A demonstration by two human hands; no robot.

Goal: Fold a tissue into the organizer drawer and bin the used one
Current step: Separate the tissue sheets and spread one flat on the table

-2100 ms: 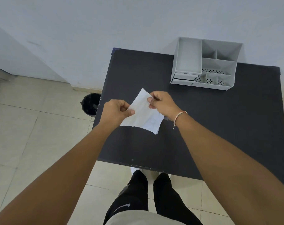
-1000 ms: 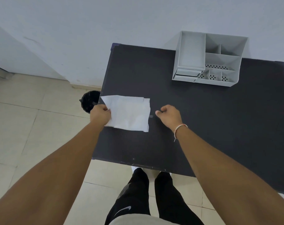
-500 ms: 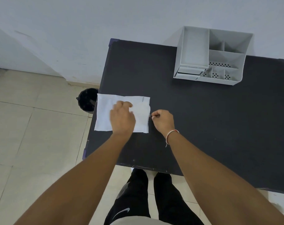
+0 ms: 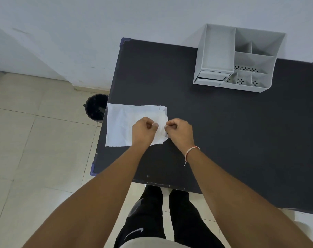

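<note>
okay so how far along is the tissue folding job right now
Early stage. Done: the tissue lies spread flat at the table's left edge. In hand: the left hand and right hand pinch its right side, apparently starting a fold. Left: finish folding, put it in the organizer's drawer, and drop the used tissue in the bin on the floor.

The left hand (image 4: pixel 143 130) hides part of the tissue (image 4: pixel 121 125).
</note>
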